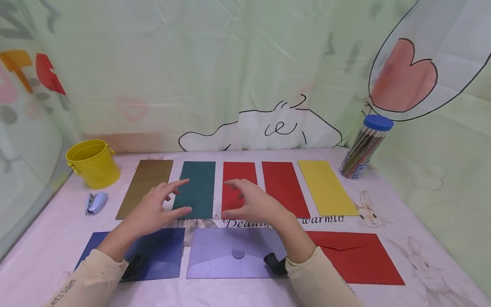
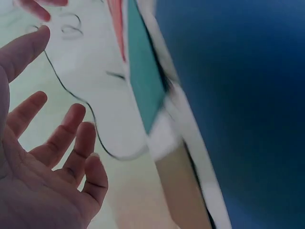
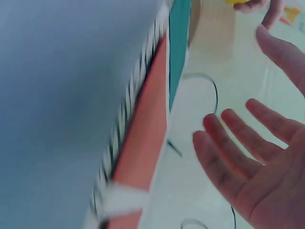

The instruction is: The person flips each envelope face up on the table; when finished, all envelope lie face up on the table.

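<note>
Both hands hover over the middle of the table, palms facing each other, fingers loosely spread and holding nothing. My left hand [image 1: 161,205] overlaps the brown envelope [image 1: 147,183] and the green envelope [image 1: 199,187] in the head view. Over the first of two red envelopes [image 1: 239,170] is my right hand [image 1: 255,202]. Beneath the forearms lie a dark blue envelope [image 1: 165,251], a lavender envelope [image 1: 218,256] with a round closure, and a wide red envelope [image 1: 368,260] with a pointed flap. The wrist views show relaxed fingers on the left hand [image 2: 52,157] and right hand [image 3: 257,167].
Farther right in the back row are another red envelope [image 1: 285,187] and a yellow envelope [image 1: 327,187]. A yellow bucket [image 1: 96,168] stands back left, with a light blue stapler [image 1: 96,203] before it. At back right is a blue-lidded jar of pencils [image 1: 364,147].
</note>
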{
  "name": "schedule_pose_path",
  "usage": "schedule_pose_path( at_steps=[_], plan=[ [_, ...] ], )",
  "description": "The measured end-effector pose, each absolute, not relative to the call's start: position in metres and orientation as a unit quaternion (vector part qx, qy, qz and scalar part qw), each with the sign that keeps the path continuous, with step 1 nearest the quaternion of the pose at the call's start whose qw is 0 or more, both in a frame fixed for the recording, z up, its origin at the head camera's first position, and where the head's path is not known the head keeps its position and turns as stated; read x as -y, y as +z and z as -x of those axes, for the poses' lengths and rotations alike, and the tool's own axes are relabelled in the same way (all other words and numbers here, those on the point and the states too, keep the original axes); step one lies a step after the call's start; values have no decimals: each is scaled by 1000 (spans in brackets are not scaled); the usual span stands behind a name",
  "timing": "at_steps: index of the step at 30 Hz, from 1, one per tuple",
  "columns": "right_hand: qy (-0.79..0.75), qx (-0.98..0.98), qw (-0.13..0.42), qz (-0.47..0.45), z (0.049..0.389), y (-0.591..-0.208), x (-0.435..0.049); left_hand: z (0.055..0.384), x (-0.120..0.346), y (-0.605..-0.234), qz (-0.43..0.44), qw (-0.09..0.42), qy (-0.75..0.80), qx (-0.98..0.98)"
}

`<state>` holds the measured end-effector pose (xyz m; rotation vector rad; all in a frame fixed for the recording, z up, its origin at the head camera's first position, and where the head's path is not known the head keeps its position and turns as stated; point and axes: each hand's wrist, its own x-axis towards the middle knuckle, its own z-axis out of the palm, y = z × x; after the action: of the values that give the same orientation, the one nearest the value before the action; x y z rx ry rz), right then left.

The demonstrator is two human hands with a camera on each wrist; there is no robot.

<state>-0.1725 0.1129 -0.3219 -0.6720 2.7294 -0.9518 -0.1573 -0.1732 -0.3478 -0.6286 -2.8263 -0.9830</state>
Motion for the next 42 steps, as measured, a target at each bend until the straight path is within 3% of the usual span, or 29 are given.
schedule_pose_path(
  at_steps=[16,27,42],
  plan=[
    [-276,-903,120,306,178,-337,2,176,266,-374,62,-27,-241,968],
    [-200,-924,124,302,201,-353,47,176,269,-369,85,-69,-175,978],
    [-136,-938,133,290,202,-356,61,168,274,-366,121,-59,-90,987]
  ],
)
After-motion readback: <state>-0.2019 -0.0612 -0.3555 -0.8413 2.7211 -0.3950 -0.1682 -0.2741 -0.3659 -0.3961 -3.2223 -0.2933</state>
